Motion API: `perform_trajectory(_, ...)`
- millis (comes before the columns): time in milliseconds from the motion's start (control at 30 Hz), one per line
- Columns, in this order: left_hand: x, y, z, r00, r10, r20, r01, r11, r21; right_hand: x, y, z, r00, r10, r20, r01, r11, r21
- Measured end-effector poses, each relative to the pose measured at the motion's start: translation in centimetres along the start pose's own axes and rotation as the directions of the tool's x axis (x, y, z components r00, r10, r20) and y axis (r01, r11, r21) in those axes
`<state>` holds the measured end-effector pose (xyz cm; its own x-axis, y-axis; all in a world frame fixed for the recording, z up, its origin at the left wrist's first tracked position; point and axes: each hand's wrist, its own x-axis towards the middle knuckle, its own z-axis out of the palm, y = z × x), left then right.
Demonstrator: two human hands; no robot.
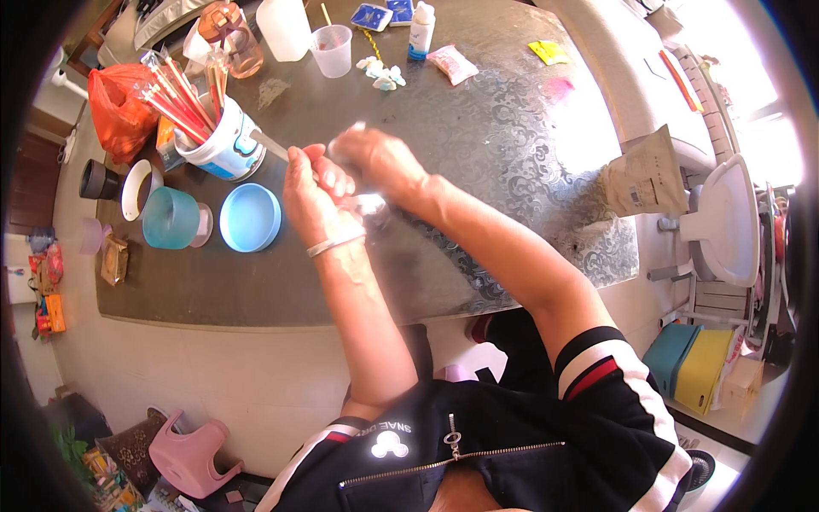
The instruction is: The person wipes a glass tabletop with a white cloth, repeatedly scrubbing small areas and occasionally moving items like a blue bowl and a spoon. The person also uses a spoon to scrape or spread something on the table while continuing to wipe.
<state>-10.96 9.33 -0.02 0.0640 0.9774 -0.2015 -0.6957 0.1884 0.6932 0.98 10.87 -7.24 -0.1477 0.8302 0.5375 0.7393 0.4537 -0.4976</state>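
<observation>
My left hand (317, 185), with a pale bangle at its wrist, is raised over the table and closed round a thin, pale flat stick (272, 146). The stick slants up and left towards a white bucket (233, 144) full of wrapped red and tan sticks. My right hand (377, 157) is beside it on the right, blurred, its fingers curled by a small white piece (358, 127); its grip is unclear. Below the hands lies a shiny, clear object I cannot identify. A light blue round dish (250, 217) is left of my left wrist, near a teal bowl (171, 217).
Along the far side are a translucent cup (332, 52), white flowers (382, 73), a white spray bottle (421, 32) and a pink packet (453, 64). A red plastic bag (121, 109) is at the left. A brown paper pouch (643, 176) stands at the right edge.
</observation>
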Motion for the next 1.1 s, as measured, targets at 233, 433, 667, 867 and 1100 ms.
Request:
perform_trajectory(233, 0.3, 0.3, -0.4, 0.999, -0.009, -0.032, 0.008, 0.999, -0.038, -3.3, -0.7, -7.6, 0.985, 0.038, 0.170, -0.026, 0.997, -0.076)
perform_trajectory(433, 0.4, -0.1, -0.5, 1.000, 0.003, 0.003, -0.003, 0.999, -0.032, -8.5, 12.6, -19.7, 0.714, 0.482, -0.508, -0.631, 0.758, -0.167)
perform_trajectory(667, -0.3, -0.5, 0.8, 1.000, 0.005, 0.016, -0.005, 1.000, -0.010, -9.3, 19.5, -19.2, 0.640, 0.647, -0.415, -0.769, 0.535, -0.350)
perform_trajectory(867, -0.2, -0.7, 0.7, 1.000, -0.004, 0.016, 0.003, 0.999, 0.053, -4.3, 10.2, -10.9, 0.986, 0.167, 0.012, -0.165, 0.982, -0.089)
perform_trajectory(1100, 0.0, -0.9, 0.7, 0.998, -0.043, 0.055, 0.043, 0.999, -0.004, -10.9, 24.1, -21.8, 0.805, 0.504, -0.313, -0.589, 0.738, -0.328)
